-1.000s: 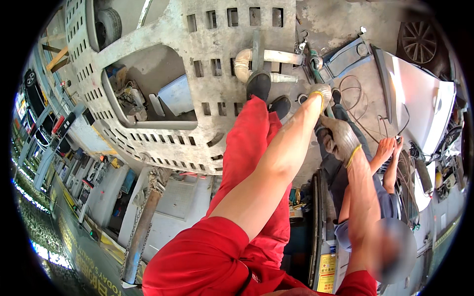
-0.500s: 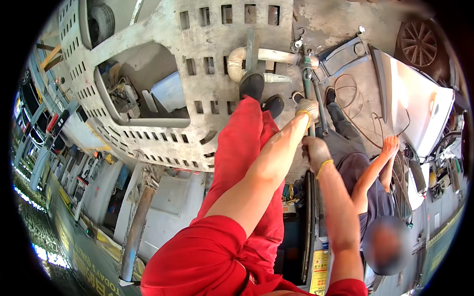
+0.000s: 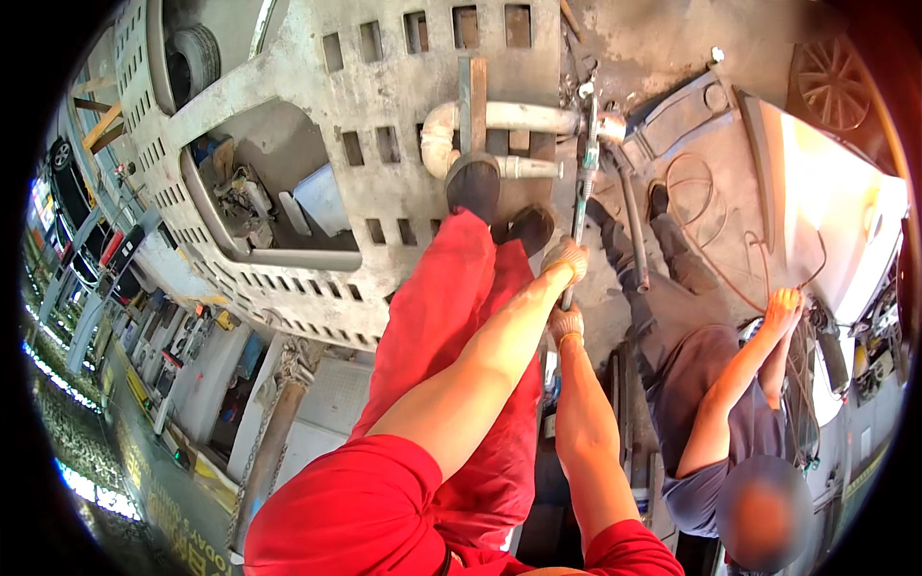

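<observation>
My left hand, in a knit work glove, is wrapped round a long green-and-grey metal bar. Just below it my gloved right hand is closed round the bar's near end. The bar's far end reaches a metal fitting beside a thick pale pipe, which bends on top of a perforated metal platform. My dark shoe covers part of an upright flat post at that pipe. A second, loose-looking grey bar slants to the right of my hands.
A co-worker in dark clothes crouches on the right, hands at a white car panel with a brown hose nearby. The platform has a large opening. A rusty post with chain stands at lower left.
Both hands and the green bar's near end have swung left, away from the second bar. The co-worker leans with the arms a little lower. My view has shifted slightly.
</observation>
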